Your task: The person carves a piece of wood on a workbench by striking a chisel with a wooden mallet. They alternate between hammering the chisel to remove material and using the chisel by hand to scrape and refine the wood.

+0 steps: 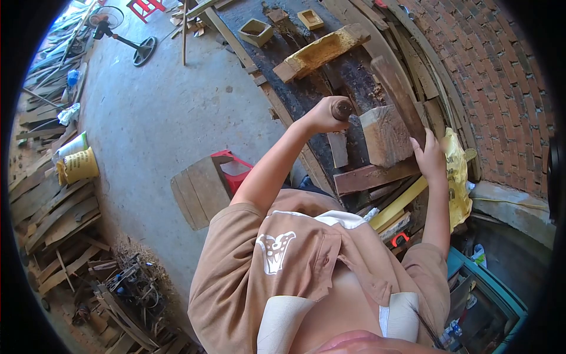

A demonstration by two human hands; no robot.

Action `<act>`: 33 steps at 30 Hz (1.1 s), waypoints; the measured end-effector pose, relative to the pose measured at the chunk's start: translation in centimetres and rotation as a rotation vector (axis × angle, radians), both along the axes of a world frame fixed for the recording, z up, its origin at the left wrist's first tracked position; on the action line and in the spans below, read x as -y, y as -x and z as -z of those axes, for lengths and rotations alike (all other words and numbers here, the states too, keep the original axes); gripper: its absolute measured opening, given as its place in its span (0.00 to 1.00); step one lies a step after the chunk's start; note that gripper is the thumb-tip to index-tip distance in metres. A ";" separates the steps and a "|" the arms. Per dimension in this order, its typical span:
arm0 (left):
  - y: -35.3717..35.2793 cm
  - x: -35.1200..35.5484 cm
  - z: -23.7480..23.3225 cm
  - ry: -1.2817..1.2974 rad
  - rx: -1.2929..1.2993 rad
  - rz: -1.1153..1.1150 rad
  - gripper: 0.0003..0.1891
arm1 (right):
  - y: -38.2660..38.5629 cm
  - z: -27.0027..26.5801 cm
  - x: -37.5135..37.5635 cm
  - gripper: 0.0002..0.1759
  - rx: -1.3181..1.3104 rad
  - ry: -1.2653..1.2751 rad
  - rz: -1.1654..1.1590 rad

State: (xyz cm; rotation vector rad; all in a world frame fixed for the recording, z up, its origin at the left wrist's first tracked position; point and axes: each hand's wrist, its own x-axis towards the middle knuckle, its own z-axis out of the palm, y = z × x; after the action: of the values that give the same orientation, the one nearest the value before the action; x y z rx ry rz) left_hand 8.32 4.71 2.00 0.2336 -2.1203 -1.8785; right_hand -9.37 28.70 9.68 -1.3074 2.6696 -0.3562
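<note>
A round dark wooden handle (342, 109) stands out of the fist of my left hand (324, 115), above the dark work surface; its far end is hidden. My right hand (428, 154) has its fingers round the lower end of a long brown wooden piece (396, 88), which slants up and to the left. Between my hands sits a thick rough wood block (382, 137). A reddish-brown beam (371, 179) lies just below the block. Beyond my left hand is a yellowish hollowed length of wood (321, 52).
Two small hollowed wooden boxes (255, 32) (310, 19) stand at the far end. A yellow sack (457, 177) lies right of my right hand, near a brick wall (501, 76). On the left are a fan (144, 52), a yellow bucket (81, 166) and stacked planks (59, 221).
</note>
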 end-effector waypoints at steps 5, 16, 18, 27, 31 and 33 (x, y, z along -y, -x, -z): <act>0.1 -0.1 0.2 -0.020 0.016 0.003 0.07 | 1.4 2.5 -1.3 0.26 0.003 -0.232 0.085; 0.2 0.0 0.8 -0.015 0.018 0.010 0.08 | -10.4 12.2 5.6 0.37 0.135 0.188 -0.236; -0.1 0.0 0.7 -0.020 0.014 -0.012 0.08 | -11.2 15.9 7.3 0.42 0.026 0.135 -0.204; -3.2 1.4 2.3 -0.352 -0.019 -0.163 0.09 | -12.9 21.4 9.3 0.45 0.058 -0.171 -0.003; -5.2 2.3 4.2 -0.421 -0.141 -0.260 0.11 | -12.9 21.5 9.2 0.45 0.055 -0.164 -0.016; -6.2 2.4 5.2 -0.492 -0.144 -0.278 0.11 | -12.9 21.4 9.2 0.45 0.057 -0.173 -0.016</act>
State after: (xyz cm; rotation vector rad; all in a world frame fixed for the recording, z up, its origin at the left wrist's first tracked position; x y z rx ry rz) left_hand 14.48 2.29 -3.17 0.4557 -1.4223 -2.1349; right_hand 3.50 19.52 -11.68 -1.2471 2.5760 -0.1543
